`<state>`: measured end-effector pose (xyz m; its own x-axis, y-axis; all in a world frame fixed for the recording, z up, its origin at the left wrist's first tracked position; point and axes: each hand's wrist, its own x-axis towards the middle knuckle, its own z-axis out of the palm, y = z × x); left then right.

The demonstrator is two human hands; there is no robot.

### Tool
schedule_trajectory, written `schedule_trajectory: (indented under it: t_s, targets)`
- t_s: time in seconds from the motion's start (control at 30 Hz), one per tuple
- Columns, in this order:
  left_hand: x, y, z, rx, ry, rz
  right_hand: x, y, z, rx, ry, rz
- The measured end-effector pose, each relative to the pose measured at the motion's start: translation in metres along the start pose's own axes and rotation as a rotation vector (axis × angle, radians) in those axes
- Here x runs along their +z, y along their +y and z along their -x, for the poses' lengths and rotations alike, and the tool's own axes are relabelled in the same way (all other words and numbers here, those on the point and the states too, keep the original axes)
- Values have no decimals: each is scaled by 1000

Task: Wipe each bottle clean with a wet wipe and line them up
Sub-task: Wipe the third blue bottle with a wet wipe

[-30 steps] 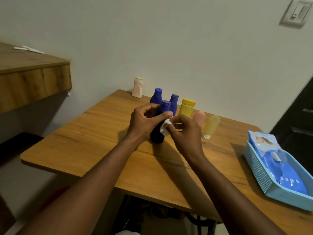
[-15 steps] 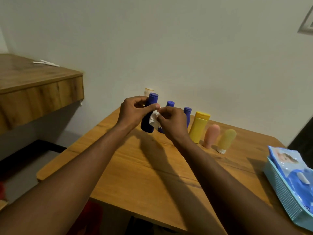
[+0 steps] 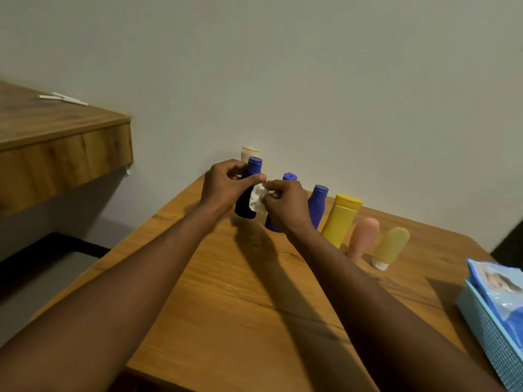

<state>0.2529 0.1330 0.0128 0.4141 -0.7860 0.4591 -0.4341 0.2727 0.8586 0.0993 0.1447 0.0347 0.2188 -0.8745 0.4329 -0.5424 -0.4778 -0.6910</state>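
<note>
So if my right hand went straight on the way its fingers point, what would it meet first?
Past the wet wipe it pinches, the right hand would likely meet the blue bottle in the left hand; depth is unclear.

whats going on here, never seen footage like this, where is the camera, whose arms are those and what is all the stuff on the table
There is no machine here. These are a person's two bare arms, filmed by one wide-angle camera worn on their head, looking forward and down, so the arms reach in from the bottom.

The left hand grips a dark blue bottle. The right hand pinches a crumpled white wet wipe against it.

On the wooden table stand a second blue bottle, a third blue bottle, a yellow bottle, a pink tube and an olive tube.

A blue basket holds the wipes pack.
</note>
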Motion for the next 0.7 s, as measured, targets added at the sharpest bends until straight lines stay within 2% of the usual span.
schedule_trajectory:
  t_s: [0.7]
  targets:
    - [5,-11,8,-59,-21,42,-8,1,6,-6,34,5]
